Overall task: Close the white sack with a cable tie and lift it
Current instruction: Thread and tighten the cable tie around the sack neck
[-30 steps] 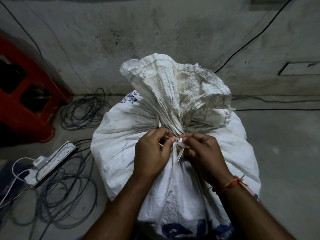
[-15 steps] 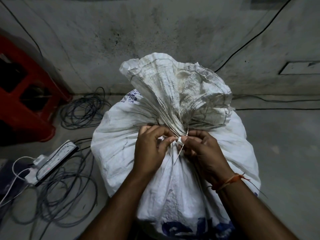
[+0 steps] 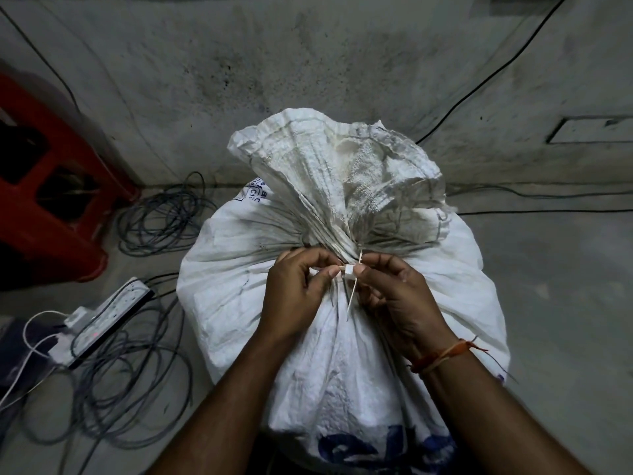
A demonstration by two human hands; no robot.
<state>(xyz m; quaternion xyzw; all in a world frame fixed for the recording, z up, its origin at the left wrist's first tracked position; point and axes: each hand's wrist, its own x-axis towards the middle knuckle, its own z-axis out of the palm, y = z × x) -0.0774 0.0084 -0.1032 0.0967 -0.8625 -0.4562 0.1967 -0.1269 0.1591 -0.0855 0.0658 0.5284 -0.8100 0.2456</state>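
Observation:
A full white woven sack [image 3: 239, 296] with blue print stands on the floor, its mouth gathered into a bunched neck that flares open above. A thin white cable tie [image 3: 350, 272] sits at the front of that neck. My left hand [image 3: 298, 296] pinches the tie's small square head between thumb and forefinger. My right hand [image 3: 394, 296] pinches the tie just right of the head; the tail hangs down between my hands. How far the tie wraps round the neck is hidden by the folds.
A red plastic stool [image 3: 44, 200] stands at the left. Coils of dark cable [image 3: 161, 221] and a white power strip [image 3: 102, 313] lie on the floor left of the sack. The grey wall [image 3: 308, 53] with a black wire rises behind.
My hands have shifted slightly up and closer to the neck, and the tie's head now shows clearly between my fingertips. The sack has not moved.

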